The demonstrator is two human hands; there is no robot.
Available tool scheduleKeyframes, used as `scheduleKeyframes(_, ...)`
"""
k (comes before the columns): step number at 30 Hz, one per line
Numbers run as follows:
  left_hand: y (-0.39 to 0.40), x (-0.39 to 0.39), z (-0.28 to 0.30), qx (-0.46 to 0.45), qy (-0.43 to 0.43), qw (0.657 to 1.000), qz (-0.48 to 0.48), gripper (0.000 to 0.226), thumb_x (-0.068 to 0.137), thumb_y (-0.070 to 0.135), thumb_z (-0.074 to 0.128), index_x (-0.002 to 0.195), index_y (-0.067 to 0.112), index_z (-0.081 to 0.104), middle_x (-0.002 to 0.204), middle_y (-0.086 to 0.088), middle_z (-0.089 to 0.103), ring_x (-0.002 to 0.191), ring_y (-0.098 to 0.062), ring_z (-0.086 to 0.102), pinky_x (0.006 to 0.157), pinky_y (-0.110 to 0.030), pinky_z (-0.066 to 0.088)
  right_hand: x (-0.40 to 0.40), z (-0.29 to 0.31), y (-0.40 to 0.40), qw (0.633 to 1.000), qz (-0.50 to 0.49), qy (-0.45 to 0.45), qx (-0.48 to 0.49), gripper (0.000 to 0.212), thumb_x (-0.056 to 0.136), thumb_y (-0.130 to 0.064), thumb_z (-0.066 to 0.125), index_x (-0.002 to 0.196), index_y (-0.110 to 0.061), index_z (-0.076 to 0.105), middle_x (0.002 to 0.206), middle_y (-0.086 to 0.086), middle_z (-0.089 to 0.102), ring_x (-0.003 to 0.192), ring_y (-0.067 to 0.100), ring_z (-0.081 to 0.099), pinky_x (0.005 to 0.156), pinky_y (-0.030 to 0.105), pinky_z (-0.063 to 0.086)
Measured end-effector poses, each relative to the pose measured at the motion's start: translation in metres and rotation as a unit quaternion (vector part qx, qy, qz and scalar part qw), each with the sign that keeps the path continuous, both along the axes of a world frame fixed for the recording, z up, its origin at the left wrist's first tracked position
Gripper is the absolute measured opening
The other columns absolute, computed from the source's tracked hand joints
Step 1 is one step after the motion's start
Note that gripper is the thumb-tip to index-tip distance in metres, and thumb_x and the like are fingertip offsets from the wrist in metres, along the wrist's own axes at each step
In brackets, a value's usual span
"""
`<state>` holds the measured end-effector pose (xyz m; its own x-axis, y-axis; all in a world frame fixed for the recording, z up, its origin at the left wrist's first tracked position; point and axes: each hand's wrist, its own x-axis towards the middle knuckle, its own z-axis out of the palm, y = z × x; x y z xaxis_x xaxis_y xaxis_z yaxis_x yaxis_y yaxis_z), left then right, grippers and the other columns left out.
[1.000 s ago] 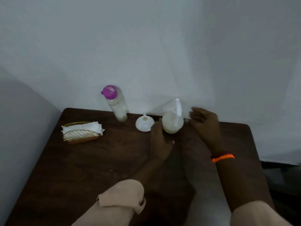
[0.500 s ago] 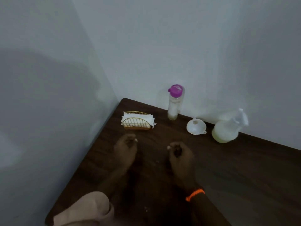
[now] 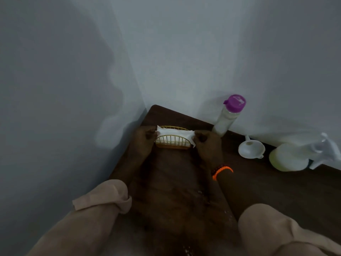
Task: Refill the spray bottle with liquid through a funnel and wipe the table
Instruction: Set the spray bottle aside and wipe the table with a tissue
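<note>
The dark wooden bench [image 3: 276, 191] sits in a corner formed by two pale grey walls. The landmark is the gold wire holder [image 3: 172, 143], standing near the bench's far left corner, close to the side wall.

My left hand [image 3: 143, 143] is at the left end of the holder and my right hand [image 3: 206, 145] at the right end. Each hand pinches one end of the white tissue [image 3: 174, 133] that sits in the holder; the two hands are apart, with the holder between them. An orange band [image 3: 222, 171] is on my right wrist.

Step in hand, as I judge it: draw one tissue for wiping. To do this well, I lift both ends evenly and straight up, so that the sheet clears the wire without tearing. I take the top sheet only. The holder looks light and may lift with the sheet.

The spray bottle [image 3: 289, 157] lies well to the right of the holder, beside the back wall. It rests on its side. Its long axis runs roughly along the wall, with the round base toward the holder and the white trigger head [image 3: 324, 150] pointing away, to the right. Between it and the holder lies the white funnel [image 3: 251, 148], wide mouth turned toward me. Just right of the holder, against the wall, stands the supply bottle [image 3: 226, 119] with its purple cap [image 3: 235, 103] on.
</note>
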<state>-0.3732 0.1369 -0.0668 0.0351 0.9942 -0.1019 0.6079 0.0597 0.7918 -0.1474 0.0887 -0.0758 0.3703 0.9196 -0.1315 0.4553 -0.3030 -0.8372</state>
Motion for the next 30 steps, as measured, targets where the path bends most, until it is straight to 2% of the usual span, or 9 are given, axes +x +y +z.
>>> scheduleKeyframes(4,0.004,-0.003,-0.004,0.005,0.019,1.000,0.004,0.029,0.091,0.025,0.074,0.118,0.013,0.074,0.114,-0.005,0.077,0.102,-0.017,0.073,0.091,-0.028,0.057,-0.004,-0.002,0.008,1.000,-0.008,-0.005,0.013,0.027,0.087,-0.013,0.073,0.114,-0.012,0.073,0.116,0.007,0.072,0.105,0.016,0.066,0.096,0.035,0.056)
scheduleKeyframes(6,0.004,-0.005,-0.007,0.020,0.037,0.999,0.002,0.026,0.091,0.024,0.074,0.115,0.012,0.076,0.112,-0.005,0.078,0.100,-0.017,0.073,0.089,-0.023,0.054,-0.004,-0.001,0.009,1.000,-0.015,-0.014,0.017,0.022,0.088,-0.012,0.073,0.109,-0.011,0.075,0.113,0.007,0.073,0.100,0.014,0.066,0.086,0.017,0.056)
scheduleKeyframes(8,0.005,-0.009,-0.010,0.038,0.049,0.998,-0.010,0.023,0.091,0.025,0.074,0.110,0.012,0.078,0.109,-0.005,0.078,0.097,-0.016,0.072,0.088,-0.022,0.054,-0.004,0.000,0.009,0.999,-0.020,-0.015,0.026,0.019,0.087,-0.009,0.073,0.106,-0.009,0.076,0.109,0.008,0.074,0.090,0.010,0.066,0.067,-0.001,0.047)
scheduleKeyframes(11,0.006,-0.013,-0.014,0.065,0.065,0.995,-0.029,0.020,0.090,0.027,0.074,0.104,0.014,0.079,0.104,-0.002,0.078,0.092,-0.010,0.069,0.085,-0.017,0.052,-0.003,0.004,0.006,0.999,-0.024,-0.016,0.031,0.015,0.086,-0.010,0.075,0.101,-0.010,0.077,0.103,0.005,0.074,0.083,0.004,0.065,0.064,-0.004,0.044)
scheduleKeyframes(13,0.006,-0.015,-0.014,0.078,0.077,0.993,-0.040,0.017,0.092,0.028,0.072,0.101,0.016,0.079,0.102,-0.001,0.076,0.089,-0.007,0.065,0.082,-0.011,0.048,-0.002,0.007,0.003,0.999,-0.019,-0.017,0.031,0.013,0.086,-0.011,0.075,0.099,-0.011,0.077,0.100,0.002,0.074,0.082,-0.001,0.064,0.064,-0.002,0.045)
scheduleKeyframes(18,0.001,-0.020,-0.001,0.120,0.060,0.989,-0.065,0.009,0.094,0.020,0.069,0.096,0.013,0.074,0.098,0.000,0.071,0.088,-0.011,0.064,0.081,-0.027,0.056,0.003,0.018,-0.004,0.999,0.001,-0.011,0.052,0.011,0.085,-0.012,0.076,0.095,-0.014,0.077,0.098,-0.001,0.075,0.091,0.004,0.068,0.072,0.005,0.050)
scheduleKeyframes(23,-0.007,-0.022,0.024,0.173,0.036,0.980,-0.086,0.006,0.092,0.012,0.071,0.096,0.008,0.073,0.099,-0.004,0.074,0.090,-0.012,0.067,0.080,-0.018,0.055,0.006,0.037,-0.009,0.996,-0.001,-0.004,0.084,0.008,0.083,-0.014,0.077,0.090,-0.017,0.078,0.088,-0.008,0.076,0.083,-0.001,0.069,0.069,0.009,0.053)
scheduleKeyframes(25,-0.011,-0.022,0.037,0.186,0.030,0.978,-0.093,0.006,0.091,0.007,0.070,0.097,0.007,0.073,0.101,-0.005,0.074,0.093,-0.013,0.068,0.081,-0.007,0.052,0.006,0.048,-0.011,0.995,0.005,0.003,0.098,0.006,0.083,-0.013,0.077,0.089,-0.015,0.078,0.085,-0.005,0.076,0.079,0.000,0.070,0.064,0.008,0.052)
scheduleKeyframes(30,-0.026,-0.022,0.077,0.167,-0.031,0.981,-0.090,0.006,0.091,0.010,0.072,0.096,0.008,0.076,0.098,0.001,0.076,0.090,0.003,0.068,0.080,-0.001,0.049,0.012,0.085,-0.032,0.991,0.032,0.033,0.128,0.002,0.082,-0.012,0.076,0.082,-0.014,0.077,0.079,-0.003,0.076,0.076,0.010,0.072,0.069,0.027,0.058)
